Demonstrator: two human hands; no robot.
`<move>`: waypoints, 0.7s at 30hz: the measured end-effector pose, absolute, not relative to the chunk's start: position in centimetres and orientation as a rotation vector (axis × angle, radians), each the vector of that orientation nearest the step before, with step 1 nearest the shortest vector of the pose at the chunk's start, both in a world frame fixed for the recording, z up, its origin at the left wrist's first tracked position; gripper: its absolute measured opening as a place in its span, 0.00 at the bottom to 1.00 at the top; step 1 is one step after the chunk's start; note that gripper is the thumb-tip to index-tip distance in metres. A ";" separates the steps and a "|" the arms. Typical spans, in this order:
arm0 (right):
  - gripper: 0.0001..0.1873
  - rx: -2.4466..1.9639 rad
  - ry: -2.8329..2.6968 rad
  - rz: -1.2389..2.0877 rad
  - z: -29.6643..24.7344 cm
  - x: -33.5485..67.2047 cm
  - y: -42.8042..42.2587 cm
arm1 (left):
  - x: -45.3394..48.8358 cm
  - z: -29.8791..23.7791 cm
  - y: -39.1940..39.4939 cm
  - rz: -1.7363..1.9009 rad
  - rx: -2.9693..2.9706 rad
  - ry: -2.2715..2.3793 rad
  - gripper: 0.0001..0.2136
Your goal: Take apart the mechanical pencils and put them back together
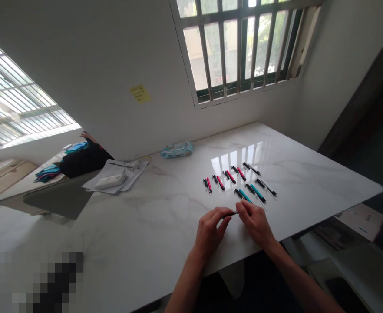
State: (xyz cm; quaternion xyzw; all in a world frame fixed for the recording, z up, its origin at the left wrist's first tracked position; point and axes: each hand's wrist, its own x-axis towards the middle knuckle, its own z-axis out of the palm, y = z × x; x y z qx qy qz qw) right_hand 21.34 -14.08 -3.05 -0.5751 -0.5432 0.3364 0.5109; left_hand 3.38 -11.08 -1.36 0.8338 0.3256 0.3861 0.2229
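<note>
My left hand [211, 230] pinches a small, thin dark pen part [228, 214] just above the near side of the table. Closed around its other end, where a lighter tip shows, is my right hand [254, 221]; its fingers partly hide the piece. Just beyond my hands lie taken-apart pens in two slanting rows. Red barrels [231, 176] with black pieces beside them make up most of the far row, which ends in a black-and-white set [252, 168]. Nearer are teal barrels [257, 192] with black pieces [250, 188] and thin white refills [267, 186].
The marble-patterned table [165, 208] runs up to the wall and window. A wipes packet [177, 150] lies at the back, and papers [129, 180] with a white case [110, 181] sit left. Boxes [361, 221] stand below the right edge. A dark pixelated patch covers the lower left.
</note>
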 end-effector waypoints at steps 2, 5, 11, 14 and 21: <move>0.26 -1.386 -1.344 0.816 -3.3 21.5 -13.8 | 3.5 -1.4 -11.1 1.080 2.311 0.864 0.09; 0.26 -1.386 -1.376 0.807 -3.6 21.5 -13.6 | 3.9 -1.4 -11.1 1.101 2.284 0.878 0.08; 0.25 -1.352 -1.332 0.767 -3.7 21.5 -13.7 | 4.0 -1.3 -11.4 0.993 2.112 1.031 0.05; 0.22 -1.305 -1.337 0.805 -3.5 21.5 -13.9 | 4.0 -1.3 -11.4 0.922 1.999 1.057 0.07; 0.13 -1.142 -1.315 0.899 -3.1 21.7 -14.0 | 3.8 -1.1 -11.3 0.907 1.775 1.047 0.11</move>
